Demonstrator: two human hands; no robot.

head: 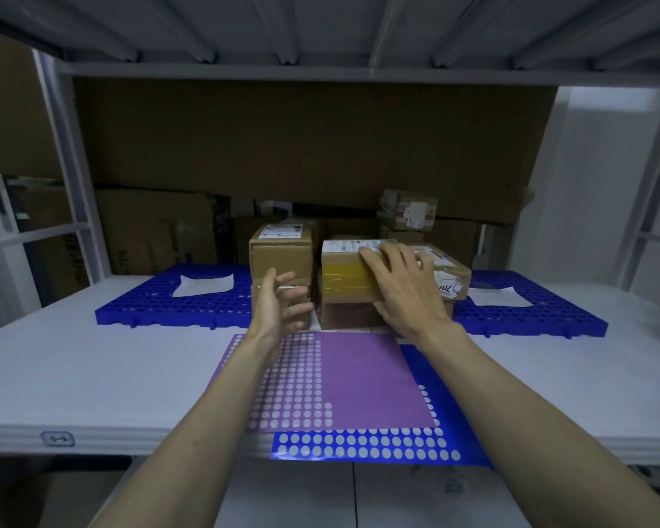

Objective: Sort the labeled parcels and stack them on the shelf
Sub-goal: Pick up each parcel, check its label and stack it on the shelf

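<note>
Nearest us on the white shelf [92,375] lie a purple sticker sheet [362,379] and a blue one [366,447]. Our left hand [279,302] hovers with relaxed, spread fingers before the left parcel stack [281,257]. Our right hand [401,287] presses flat on the yellow-taped parcel [343,276], topping the right stack. Blue perforated mats [161,306] flank them.

Left stack: two brown parcels [281,257], upright, white label on top, on the white shelf [92,360].
Right stack: yellow-taped parcel [343,274] with white label, atop a lower box [343,316].
Rear: small labelled parcel [407,213], topmost on boxes behind.
</note>
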